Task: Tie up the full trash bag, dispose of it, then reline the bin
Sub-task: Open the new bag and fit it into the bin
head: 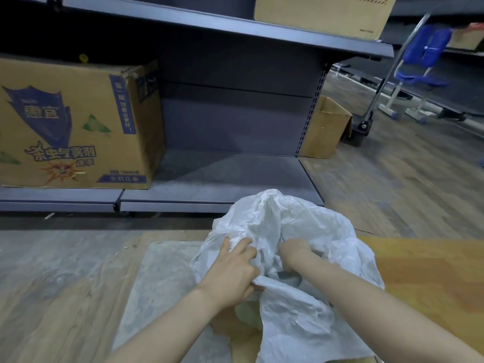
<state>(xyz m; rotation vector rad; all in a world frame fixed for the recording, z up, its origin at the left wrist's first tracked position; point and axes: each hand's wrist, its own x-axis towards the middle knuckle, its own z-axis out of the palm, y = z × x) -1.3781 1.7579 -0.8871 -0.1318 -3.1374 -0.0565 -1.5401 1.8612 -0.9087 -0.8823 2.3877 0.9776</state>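
Observation:
A crumpled white plastic trash bag (293,221) stands low in the middle of the view, its top bunched and open toward me. My left hand (233,268) pinches a fold of the bag's rim on its left side. My right hand (293,254) reaches into the bag's mouth, its fingers curled round the plastic and mostly hidden by it. A second flat sheet of clear plastic (162,284) lies on the floor under and left of the bag. The bin itself is hidden.
A grey metal shelf unit (222,179) stands straight ahead, with a printed cardboard box (73,124) on its bottom board at left. A brown carton (324,127) sits beside its right post. A blue chair (419,72) and a trolley base stand far right on the wooden floor.

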